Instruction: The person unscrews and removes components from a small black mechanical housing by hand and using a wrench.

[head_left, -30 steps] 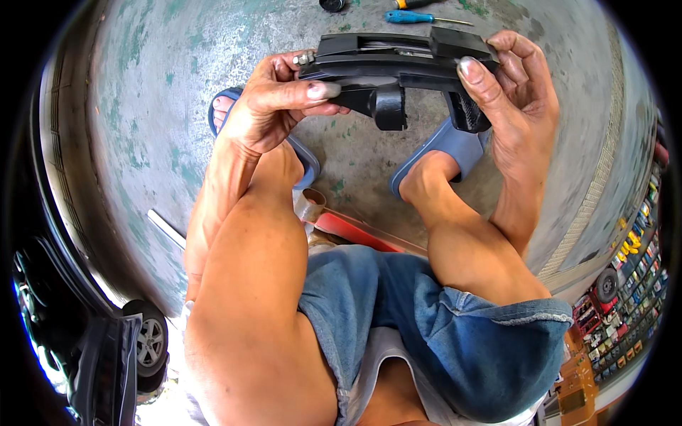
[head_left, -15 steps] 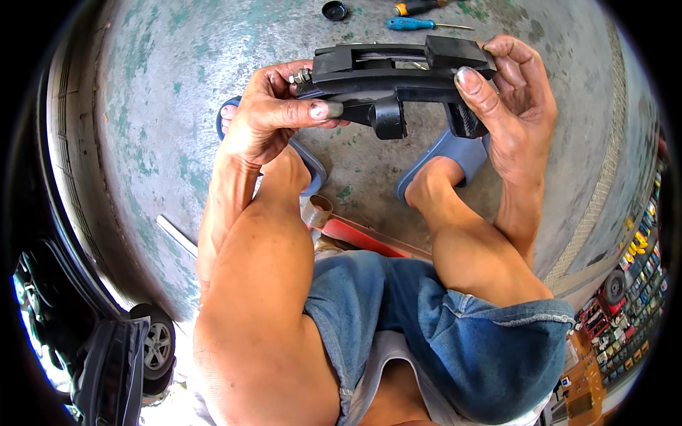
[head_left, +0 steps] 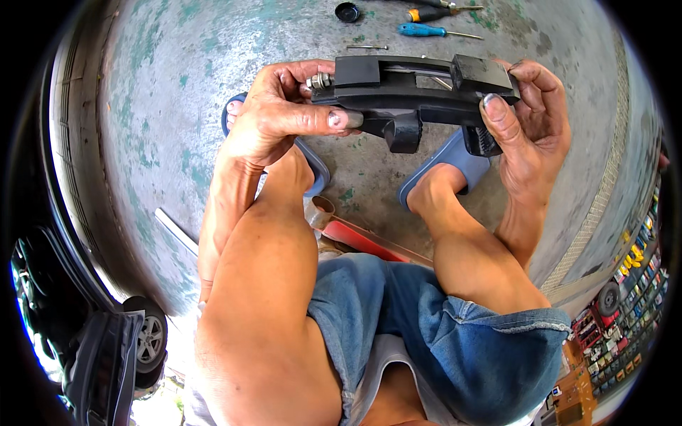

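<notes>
A long, slightly curved black part (head_left: 419, 106), apparently plastic, is held up level in front of me, above my feet. A long slot runs along its top face, with a thin metal piece showing inside, and a raised block sits at its right end. My left hand (head_left: 266, 117) is closed on its left end, thumb on the near side, beside a silver threaded bolt with nuts (head_left: 319, 81) that sticks out there. My right hand (head_left: 536, 121) pinches the right end between thumb and fingers. Two stubby lugs hang from its near edge.
Beyond the part, on the worn concrete floor, lie a blue screwdriver (head_left: 423, 29), an orange-and-black screwdriver (head_left: 430, 13), a thin metal pin (head_left: 366, 47) and a round black cap (head_left: 347, 12). A tape roll (head_left: 320, 206) and a red strip (head_left: 366, 240) lie between my legs.
Both hands have brought the black part slightly right and nearer to me, tilting it so more of its slotted top shows. The view has shifted a little; the thin pin on the floor now shows.
</notes>
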Motion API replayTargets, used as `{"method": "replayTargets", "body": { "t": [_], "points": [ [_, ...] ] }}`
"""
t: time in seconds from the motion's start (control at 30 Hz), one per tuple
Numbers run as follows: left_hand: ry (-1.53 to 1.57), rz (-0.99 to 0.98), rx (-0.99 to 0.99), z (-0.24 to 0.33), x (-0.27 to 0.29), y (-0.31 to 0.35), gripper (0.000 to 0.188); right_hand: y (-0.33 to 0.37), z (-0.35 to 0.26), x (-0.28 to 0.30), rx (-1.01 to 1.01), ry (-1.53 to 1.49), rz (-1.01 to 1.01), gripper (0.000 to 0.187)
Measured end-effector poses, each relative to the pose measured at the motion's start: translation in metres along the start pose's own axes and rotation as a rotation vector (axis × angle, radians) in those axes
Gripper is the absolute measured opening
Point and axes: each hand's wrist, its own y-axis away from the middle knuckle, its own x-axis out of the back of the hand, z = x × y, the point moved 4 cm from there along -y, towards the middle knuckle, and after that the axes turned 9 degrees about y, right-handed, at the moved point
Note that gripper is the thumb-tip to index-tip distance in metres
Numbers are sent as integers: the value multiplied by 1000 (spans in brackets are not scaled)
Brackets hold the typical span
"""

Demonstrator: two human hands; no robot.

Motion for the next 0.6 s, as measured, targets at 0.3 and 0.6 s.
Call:
{"method": "replayTargets", "body": {
  "t": [0.3, 0.6],
  "points": [
    [-127, -8, -21, 5, -5, 2, 59, 5, -9, -2, 78, -17, 13, 48],
    [-185, -79, -28, 10, -21, 7, 60, 7, -4, -11, 135, -57, -73, 49]
  ]
}}
